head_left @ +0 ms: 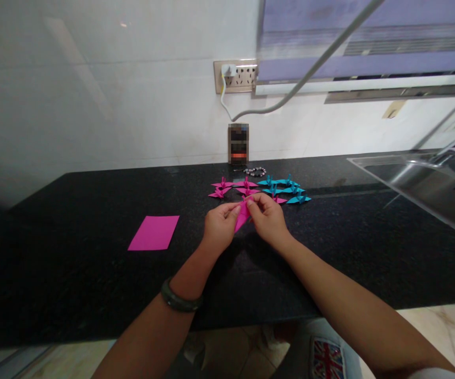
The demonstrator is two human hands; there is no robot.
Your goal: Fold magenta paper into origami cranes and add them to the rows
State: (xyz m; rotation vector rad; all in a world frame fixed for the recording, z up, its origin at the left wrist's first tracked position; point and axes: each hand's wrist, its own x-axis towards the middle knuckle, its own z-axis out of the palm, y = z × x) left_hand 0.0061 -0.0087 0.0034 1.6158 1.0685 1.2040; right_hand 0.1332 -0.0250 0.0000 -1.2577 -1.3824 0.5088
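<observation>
Between my two hands is a folded piece of pink origami paper (242,217), raised a little above the dark counter. My left hand (220,227) pinches its left side between thumb and fingers. On the other side my right hand (269,218) grips the upper right edge, thumb on top. Just beyond the hands lie several pink paper cranes (246,182) and several blue paper cranes (273,189), set out in rows; my hands partly cover the nearest pink ones. A flat pink paper sheet (154,233) rests on the counter to the left.
The black stone counter (73,273) meets a white tiled wall. A phone-like device (238,143) leans there, with a beaded bracelet (255,172) before it. A socket panel (236,77) holds a plug, and a grey cable (302,79) crosses above. At right is a metal sink (389,171).
</observation>
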